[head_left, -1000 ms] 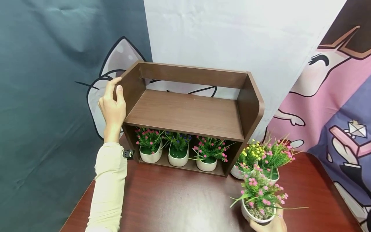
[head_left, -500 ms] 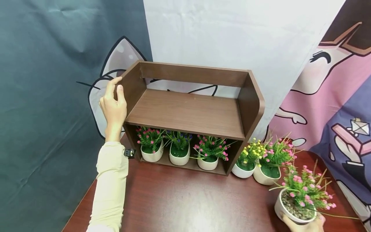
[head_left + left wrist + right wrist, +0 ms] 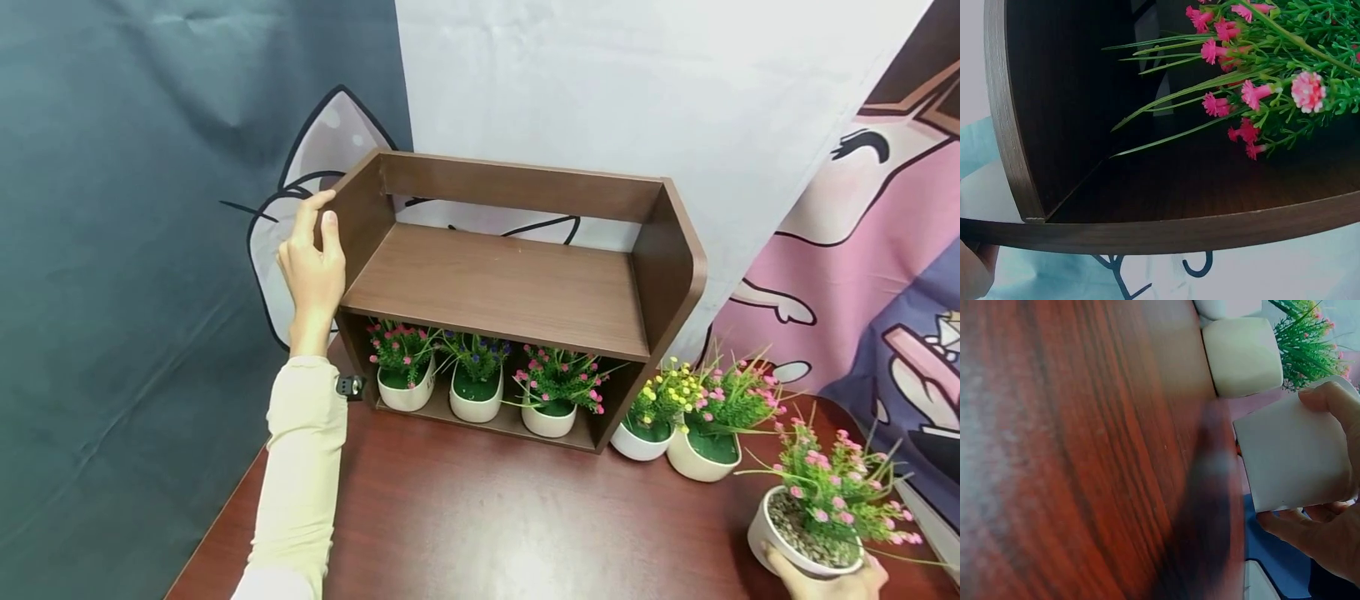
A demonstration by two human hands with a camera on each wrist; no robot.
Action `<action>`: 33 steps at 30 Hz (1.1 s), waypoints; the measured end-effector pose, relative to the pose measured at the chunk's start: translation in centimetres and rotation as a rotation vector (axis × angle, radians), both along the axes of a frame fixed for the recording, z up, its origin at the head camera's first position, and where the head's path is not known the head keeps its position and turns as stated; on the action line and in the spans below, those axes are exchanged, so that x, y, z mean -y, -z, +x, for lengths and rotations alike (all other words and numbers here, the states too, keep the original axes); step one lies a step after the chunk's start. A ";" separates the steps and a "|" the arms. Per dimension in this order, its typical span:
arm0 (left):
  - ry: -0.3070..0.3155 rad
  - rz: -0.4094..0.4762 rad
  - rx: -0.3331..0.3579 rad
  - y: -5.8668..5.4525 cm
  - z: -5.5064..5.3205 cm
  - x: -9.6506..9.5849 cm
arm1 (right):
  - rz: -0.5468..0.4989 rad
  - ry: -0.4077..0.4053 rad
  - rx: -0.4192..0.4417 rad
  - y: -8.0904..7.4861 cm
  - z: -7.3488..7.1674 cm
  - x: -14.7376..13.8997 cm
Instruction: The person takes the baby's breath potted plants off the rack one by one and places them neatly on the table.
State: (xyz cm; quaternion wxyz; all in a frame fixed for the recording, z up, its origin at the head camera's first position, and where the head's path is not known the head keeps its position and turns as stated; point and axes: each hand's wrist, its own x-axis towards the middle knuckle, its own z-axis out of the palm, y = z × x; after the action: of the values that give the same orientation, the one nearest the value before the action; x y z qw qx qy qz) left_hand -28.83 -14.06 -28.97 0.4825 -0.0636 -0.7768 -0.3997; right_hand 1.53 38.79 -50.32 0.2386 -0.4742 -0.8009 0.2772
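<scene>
My left hand (image 3: 315, 271) grips the left side panel of a brown two-tier wooden shelf (image 3: 495, 279), with the index fingertip over its upper edge and the thumb apart from it. Part of that hand (image 3: 974, 269) also shows at the lower left of the left wrist view. My right hand (image 3: 832, 579) holds a white pot (image 3: 1297, 453) of artificial pink flowers (image 3: 832, 479), with pebbles inside. In the right wrist view, the thumb lies on the pot's near side and the fingers are under it. The pot is tilted, its shadow on the table.
Three potted flowers, including a blue one (image 3: 477, 367), stand in the shelf's lower tier. Right of the shelf are a yellow-flowered pot (image 3: 643, 442) and a pink-flowered cream pot (image 3: 703, 458), side by side. The red-brown table (image 3: 525, 517) lies in front; printed cloth hangs behind.
My right hand has carried the pink-flowered pot rightward, away from the two pots beside the shelf. The left hand stays on the shelf panel; the head view has shifted slightly.
</scene>
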 end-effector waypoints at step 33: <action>0.013 -0.003 -0.008 0.1 0.2 0.0 | -0.116 -0.398 -0.377 0.5 -6.6 -5.6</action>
State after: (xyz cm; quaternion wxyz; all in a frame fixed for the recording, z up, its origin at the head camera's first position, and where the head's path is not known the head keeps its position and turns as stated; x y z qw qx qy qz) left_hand -28.67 -14.02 -29.09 0.4830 -0.0710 -0.7749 -0.4015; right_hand -5.10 44.38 -50.81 0.2967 -0.2607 -0.8025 0.4473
